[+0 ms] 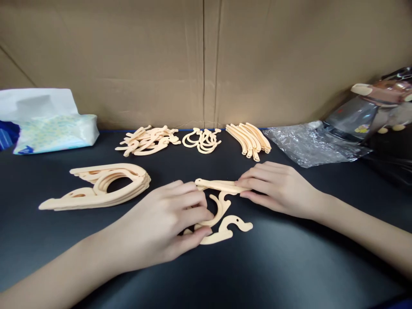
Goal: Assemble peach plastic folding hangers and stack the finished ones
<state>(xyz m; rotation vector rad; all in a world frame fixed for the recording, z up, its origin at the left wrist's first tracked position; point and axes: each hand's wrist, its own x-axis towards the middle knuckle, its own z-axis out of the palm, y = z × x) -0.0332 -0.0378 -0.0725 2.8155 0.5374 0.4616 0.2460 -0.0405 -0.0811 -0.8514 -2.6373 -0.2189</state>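
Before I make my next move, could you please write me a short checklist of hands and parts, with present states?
1. Right hand at the right end of the long piece: ok.
2. Left hand at the pieces in front of me: ok.
3. Those pieces fully visible: not ok, left fingers cover some.
4. Holes lined up under the left fingers: cannot tell, hidden.
5. Stack of wooden-coloured shapes on the table, at left: ok.
6. Long-piece pile at the back, beside the plastic bag: ok.
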